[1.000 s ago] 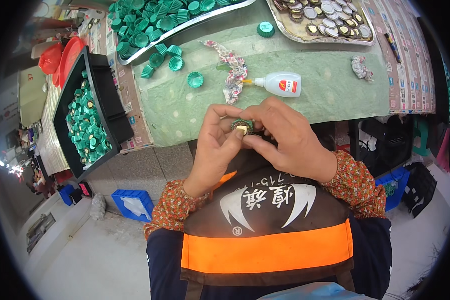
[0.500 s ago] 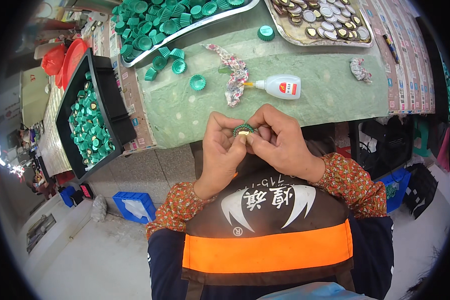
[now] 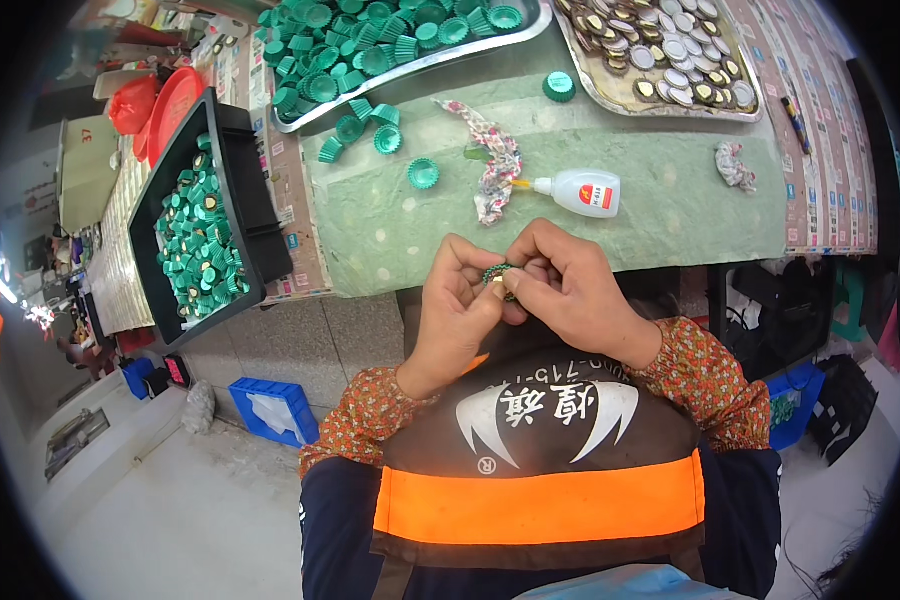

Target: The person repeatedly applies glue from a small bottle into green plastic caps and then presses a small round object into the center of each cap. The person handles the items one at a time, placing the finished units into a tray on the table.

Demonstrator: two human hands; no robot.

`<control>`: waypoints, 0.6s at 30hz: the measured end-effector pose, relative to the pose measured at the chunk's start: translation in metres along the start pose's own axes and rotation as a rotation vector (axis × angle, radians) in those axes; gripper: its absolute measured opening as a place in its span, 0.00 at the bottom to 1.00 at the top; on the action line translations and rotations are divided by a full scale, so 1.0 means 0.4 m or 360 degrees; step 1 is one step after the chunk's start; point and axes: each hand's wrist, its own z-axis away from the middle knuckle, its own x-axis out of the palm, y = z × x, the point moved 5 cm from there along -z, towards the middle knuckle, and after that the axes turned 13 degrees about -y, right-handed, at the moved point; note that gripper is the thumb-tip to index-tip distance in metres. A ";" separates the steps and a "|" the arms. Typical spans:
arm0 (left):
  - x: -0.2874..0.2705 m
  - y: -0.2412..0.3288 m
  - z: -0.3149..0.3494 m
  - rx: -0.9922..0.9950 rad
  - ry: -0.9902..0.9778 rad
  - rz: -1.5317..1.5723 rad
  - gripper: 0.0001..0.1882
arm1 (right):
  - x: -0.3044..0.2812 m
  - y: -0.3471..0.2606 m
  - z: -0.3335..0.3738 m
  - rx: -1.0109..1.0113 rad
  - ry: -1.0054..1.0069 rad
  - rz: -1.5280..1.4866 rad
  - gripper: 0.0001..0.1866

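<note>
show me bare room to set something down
The green sheet is bare between the squeeze bottle and rightmost rag, and left of the left hand, below the loose bottle caps. Crowded: left metal tray, right metal tray, black bin.

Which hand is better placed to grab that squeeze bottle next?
Probably the right hand: the squeeze bottle lies just beyond it, farther from the left hand. Both have fingers on a green cap, though.

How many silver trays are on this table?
2: the left tray at top centre, holding green cups; the right tray at top right, holding round discs. Others may be hidden.
</note>
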 end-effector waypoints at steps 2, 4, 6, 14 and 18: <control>-0.036 0.035 0.003 0.0080 -0.0044 0.0249 0.12 | -0.008 -0.026 0.004 -0.0175 0.0058 0.0119 0.06; -0.103 0.097 0.017 0.0313 0.0034 0.0551 0.15 | -0.022 -0.053 0.016 -0.0370 0.0162 0.0198 0.07; -0.222 0.181 0.051 0.0814 0.0143 0.1088 0.19 | -0.058 -0.084 0.038 -0.0413 0.0185 0.0394 0.09; -0.347 0.265 0.064 0.0888 0.0012 0.0515 0.27 | -0.144 -0.145 0.062 -0.0524 0.0521 0.1743 0.21; -0.221 0.204 -0.075 0.0163 0.0527 -0.1325 0.15 | -0.132 -0.118 0.028 -0.0379 0.0474 0.1923 0.28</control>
